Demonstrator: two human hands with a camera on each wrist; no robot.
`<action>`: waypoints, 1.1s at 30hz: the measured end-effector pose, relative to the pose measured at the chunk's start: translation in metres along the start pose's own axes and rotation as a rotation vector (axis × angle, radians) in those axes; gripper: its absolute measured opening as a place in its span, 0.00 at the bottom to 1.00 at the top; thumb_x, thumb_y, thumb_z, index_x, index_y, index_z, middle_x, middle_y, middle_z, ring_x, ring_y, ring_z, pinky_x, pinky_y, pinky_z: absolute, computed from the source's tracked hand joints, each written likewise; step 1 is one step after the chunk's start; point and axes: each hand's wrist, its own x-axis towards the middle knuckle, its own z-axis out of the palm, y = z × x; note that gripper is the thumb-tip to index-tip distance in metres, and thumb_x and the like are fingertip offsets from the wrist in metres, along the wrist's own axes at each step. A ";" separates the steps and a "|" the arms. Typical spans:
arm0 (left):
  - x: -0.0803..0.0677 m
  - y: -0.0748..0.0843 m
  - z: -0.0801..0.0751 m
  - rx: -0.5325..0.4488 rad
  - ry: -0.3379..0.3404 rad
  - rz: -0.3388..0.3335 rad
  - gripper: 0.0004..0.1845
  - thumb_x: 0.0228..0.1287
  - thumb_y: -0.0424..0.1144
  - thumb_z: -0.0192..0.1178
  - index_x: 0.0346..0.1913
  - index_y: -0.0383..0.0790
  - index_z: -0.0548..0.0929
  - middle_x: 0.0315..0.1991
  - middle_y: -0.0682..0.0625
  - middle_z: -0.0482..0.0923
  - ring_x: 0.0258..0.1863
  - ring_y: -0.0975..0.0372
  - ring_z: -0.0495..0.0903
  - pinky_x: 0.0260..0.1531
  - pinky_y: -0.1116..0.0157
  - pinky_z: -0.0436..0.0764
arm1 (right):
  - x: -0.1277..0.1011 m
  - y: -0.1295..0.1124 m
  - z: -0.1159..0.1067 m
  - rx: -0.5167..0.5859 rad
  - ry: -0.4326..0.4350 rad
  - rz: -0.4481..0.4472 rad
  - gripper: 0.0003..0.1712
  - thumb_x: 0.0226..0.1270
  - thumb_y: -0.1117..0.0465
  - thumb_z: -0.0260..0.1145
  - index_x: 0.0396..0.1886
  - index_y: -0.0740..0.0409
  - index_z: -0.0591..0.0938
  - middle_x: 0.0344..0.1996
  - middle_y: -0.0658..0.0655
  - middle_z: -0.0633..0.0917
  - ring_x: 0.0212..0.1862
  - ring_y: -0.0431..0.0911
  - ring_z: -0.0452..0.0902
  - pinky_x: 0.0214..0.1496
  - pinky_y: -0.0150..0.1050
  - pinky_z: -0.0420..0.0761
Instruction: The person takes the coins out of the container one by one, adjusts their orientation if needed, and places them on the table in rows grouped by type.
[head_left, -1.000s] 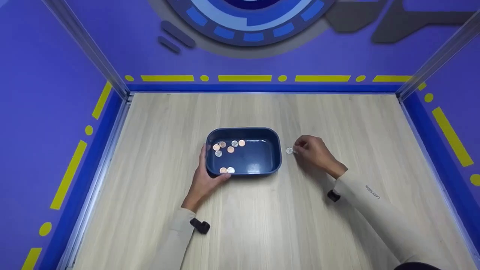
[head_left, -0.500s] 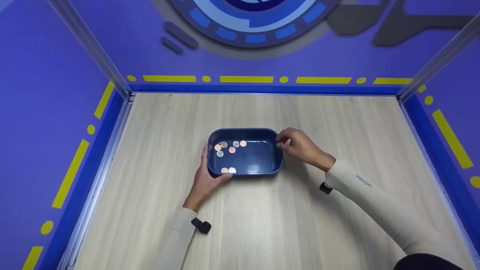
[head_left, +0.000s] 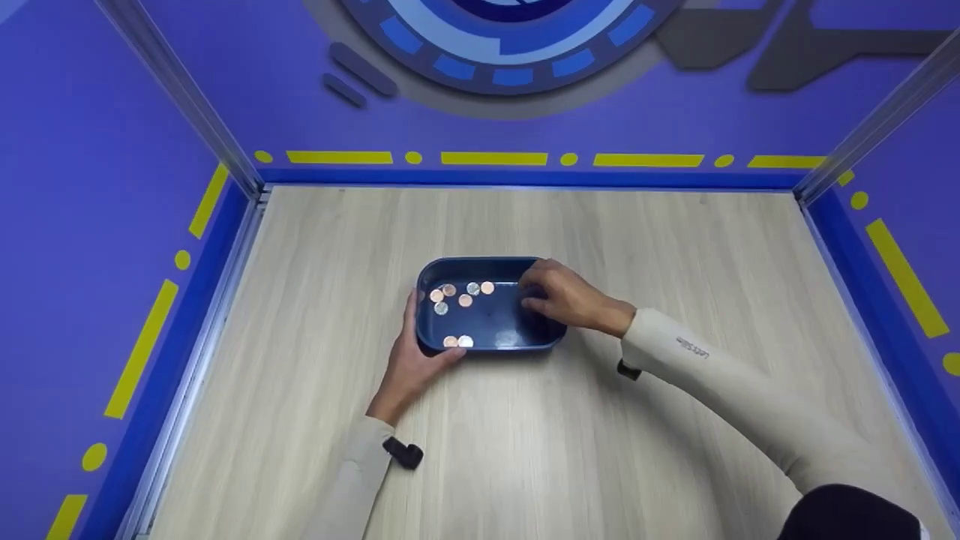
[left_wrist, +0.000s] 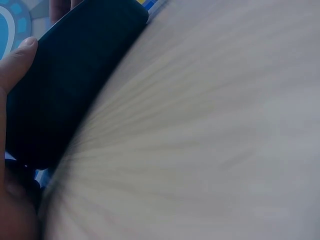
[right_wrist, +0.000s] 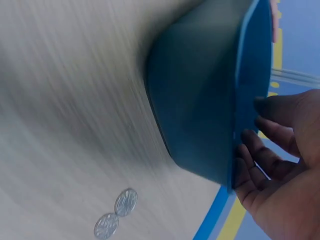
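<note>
A dark blue rectangular bin (head_left: 495,350) with rounded corners stands on the wooden table. Several copper and silver coins lie flat in its left half, among them a copper coin (head_left: 487,287) and a silver coin (head_left: 441,307). My left hand (head_left: 411,369) grips the bin's near left corner, thumb on the rim. Over the bin's right end reaches my right hand (head_left: 571,297), its fingers bent and its fingertips below the rim. Whether a coin is between them is hidden. In the right wrist view, two silver coins (right_wrist: 126,202) lie on the table beside the bin.
The table (head_left: 322,300) has pale wood grain. Blue panels with yellow marks (head_left: 495,159) enclose it at the back and both sides, with metal posts (head_left: 187,97) in the corners. Each sleeve carries a black wrist camera (head_left: 403,453). A black rounded shape (head_left: 851,514) fills the lower right corner.
My right hand has moved left from a silver coin on the table, across the bin's right rim and into its right end. My left hand keeps its grip on the bin.
</note>
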 end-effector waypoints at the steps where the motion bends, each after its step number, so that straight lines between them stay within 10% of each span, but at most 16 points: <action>1: 0.000 0.000 0.000 -0.004 -0.002 -0.003 0.74 0.54 0.55 0.87 0.92 0.56 0.41 0.90 0.47 0.52 0.85 0.51 0.59 0.83 0.48 0.59 | 0.002 0.000 0.002 -0.001 -0.020 -0.014 0.09 0.70 0.68 0.76 0.47 0.67 0.90 0.43 0.62 0.90 0.50 0.58 0.83 0.58 0.56 0.81; 33: 0.000 -0.001 -0.001 0.001 0.000 0.034 0.73 0.57 0.53 0.85 0.92 0.47 0.42 0.87 0.39 0.59 0.82 0.47 0.66 0.80 0.45 0.64 | 0.059 -0.035 0.076 0.064 -0.325 -0.272 0.07 0.67 0.71 0.79 0.43 0.65 0.92 0.35 0.60 0.90 0.40 0.48 0.79 0.45 0.43 0.79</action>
